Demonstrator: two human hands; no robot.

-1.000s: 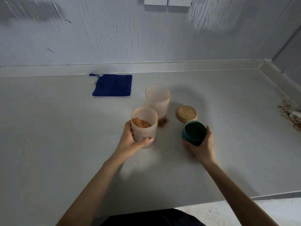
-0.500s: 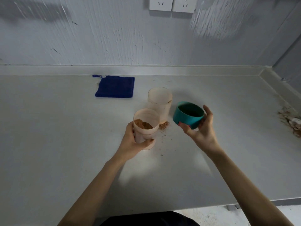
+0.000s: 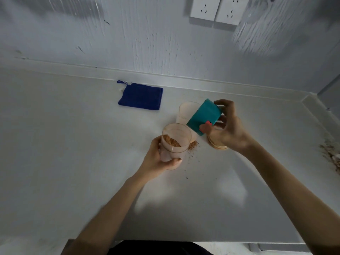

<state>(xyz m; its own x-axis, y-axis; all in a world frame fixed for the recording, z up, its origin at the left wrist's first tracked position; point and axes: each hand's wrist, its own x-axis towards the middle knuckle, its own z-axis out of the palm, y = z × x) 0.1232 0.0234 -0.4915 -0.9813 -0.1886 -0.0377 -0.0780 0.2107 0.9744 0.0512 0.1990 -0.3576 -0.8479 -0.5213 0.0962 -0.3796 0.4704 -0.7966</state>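
Beside a frosted tumbler [image 3: 173, 152] (grainy powder [image 3: 171, 142]) tilts a smooth teal cup [image 3: 204, 115].

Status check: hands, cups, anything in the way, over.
Left hand grips powder cup. Right hand holds teal cup, tipped toward it. Second cup right behind, spilled powder beside.

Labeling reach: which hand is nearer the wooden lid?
Right. The right hand, holding the teal cup, hangs just over the wooden lid; the left hand grips the powder cup to its left.
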